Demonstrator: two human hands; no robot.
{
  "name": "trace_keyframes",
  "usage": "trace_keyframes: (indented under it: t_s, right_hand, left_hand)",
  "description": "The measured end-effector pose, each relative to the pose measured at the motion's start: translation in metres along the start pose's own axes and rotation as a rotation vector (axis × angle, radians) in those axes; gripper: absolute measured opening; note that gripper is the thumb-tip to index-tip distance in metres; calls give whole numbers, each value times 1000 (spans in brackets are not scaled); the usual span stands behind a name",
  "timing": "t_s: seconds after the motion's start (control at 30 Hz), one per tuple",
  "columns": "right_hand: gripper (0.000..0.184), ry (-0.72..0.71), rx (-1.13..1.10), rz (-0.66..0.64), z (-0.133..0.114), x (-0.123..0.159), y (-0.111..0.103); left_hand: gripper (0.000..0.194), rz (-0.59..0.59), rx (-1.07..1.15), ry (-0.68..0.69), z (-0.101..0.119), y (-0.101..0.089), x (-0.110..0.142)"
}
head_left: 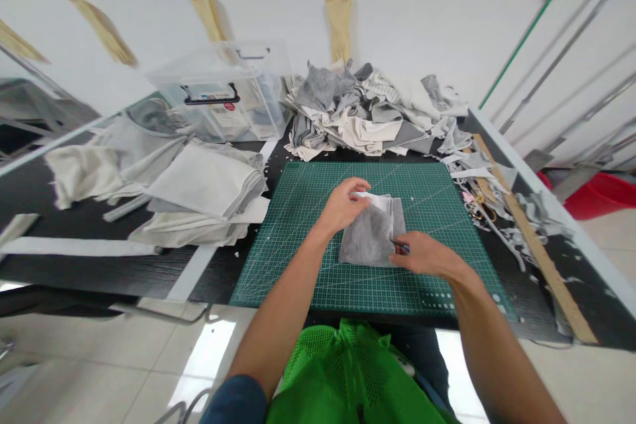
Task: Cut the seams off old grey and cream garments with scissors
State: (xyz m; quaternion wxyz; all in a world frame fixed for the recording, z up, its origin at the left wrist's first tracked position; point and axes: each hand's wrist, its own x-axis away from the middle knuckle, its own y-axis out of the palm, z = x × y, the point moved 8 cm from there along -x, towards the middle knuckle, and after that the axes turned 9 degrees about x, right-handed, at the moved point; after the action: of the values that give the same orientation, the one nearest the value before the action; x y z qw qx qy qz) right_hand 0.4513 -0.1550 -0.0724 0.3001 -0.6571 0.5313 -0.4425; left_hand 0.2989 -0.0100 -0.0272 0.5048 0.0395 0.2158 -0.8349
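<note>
A folded piece of grey cloth [368,238] with a white layer at its top lies on a green cutting mat [298,265]. My left hand [345,204] pinches the cloth's upper left edge between thumb and fingers. At the lower right edge, my right hand [420,253] is closed around a small dark pointed tool [401,246], whose tip reaches over the cloth. Its exact kind is too small to make out, and the fingers cover most of it.
Stacked grey and off-white cloth [209,179] lies left of the mat. Behind it stands a clear plastic box [223,106]. A heap of fabric scraps [368,106] sits at the back. Along the right run a wooden ruler [539,245] and loose cuttings. A red bin [603,195] stands beyond.
</note>
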Motion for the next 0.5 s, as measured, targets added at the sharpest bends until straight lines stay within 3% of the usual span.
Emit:
trace_keyframes:
  t_s: [0.1,0.13,0.2,0.3,0.4,0.5]
  right_hand:
    - [28,179,27,76,34,5,-5]
    - [28,256,14,133,46,4,-7]
    - [26,365,18,253,62,-2,-12]
    - [31,379,54,335,64,-16,-12]
    - [38,324,-5,266,51,-32,-4]
    - [34,274,-88,199,32,-45,5]
  left_hand:
    - [25,144,-184,-232,-23,-13,3]
    - [21,130,-299,-319,-34,-15,6]
    - [14,-20,-458,-485,-55,-10,14]
    - [17,-213,-477,-633,-73,4,30]
    - [21,-295,-391,-629,-68,20,38]
    - [15,-243,-172,-402,-47,27,34]
